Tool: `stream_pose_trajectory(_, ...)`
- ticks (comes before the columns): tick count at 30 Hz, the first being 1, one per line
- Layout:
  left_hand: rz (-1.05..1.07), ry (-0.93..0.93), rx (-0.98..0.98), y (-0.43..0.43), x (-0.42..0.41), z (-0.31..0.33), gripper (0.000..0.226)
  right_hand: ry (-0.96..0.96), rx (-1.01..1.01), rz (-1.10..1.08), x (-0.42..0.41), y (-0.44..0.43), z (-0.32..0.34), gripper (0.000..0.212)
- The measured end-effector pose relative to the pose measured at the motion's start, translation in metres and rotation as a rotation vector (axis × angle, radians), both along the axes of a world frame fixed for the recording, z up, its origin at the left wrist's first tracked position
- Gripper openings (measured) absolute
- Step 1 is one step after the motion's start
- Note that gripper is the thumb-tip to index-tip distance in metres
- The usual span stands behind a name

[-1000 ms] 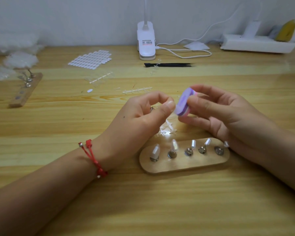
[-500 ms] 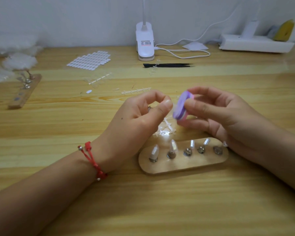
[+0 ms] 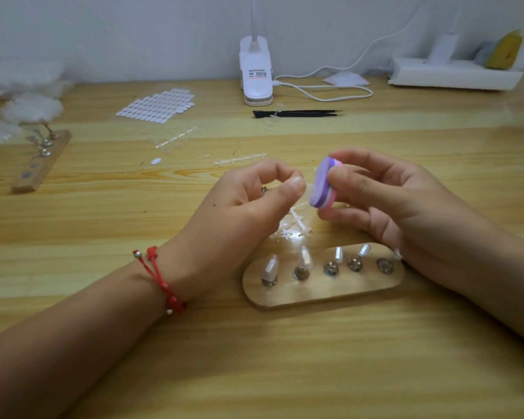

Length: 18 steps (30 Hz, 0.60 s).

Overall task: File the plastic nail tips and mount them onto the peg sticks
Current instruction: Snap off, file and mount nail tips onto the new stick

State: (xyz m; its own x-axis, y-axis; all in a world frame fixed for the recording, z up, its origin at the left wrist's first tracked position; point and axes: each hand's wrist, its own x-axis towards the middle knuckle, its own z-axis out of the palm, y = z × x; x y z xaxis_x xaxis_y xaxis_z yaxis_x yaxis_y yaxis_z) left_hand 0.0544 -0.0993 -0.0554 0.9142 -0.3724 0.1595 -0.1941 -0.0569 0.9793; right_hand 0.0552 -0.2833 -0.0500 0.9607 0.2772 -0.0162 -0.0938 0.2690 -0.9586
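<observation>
Since a second ago little has shifted: your left hand and right hand stay raised over the peg holder, and the nail file still sits by the left thumb.

Your left thumb and forefinger pinch a faint clear nail tip just beside the purple-and-pink file, which your right fingers grip. The only writing is a red-and-black label on the white clip lamp, too blurred to read. The bench is pale striped wood against a white wall.

The oval holder has five metal pegs; four clearly carry tips, and the fifth is partly hidden. A second holder lies far left, one sheet of adhesive tabs and one pair of black tweezers farther back.
</observation>
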Motion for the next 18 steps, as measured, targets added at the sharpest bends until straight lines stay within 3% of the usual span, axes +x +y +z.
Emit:
stream_pose_trajectory(4,0.017,0.004,-0.033,0.0009,0.0001,-0.0004,0.014,-0.006,-0.05,0.076,-0.0013,0.0015,0.0008,0.021)
stream_pose_trajectory(18,-0.001,-0.001,0.002,0.0006,-0.0003,-0.0006,0.014,-0.006,-0.033,0.044,0.0003,0.0007,-0.0005,0.021)
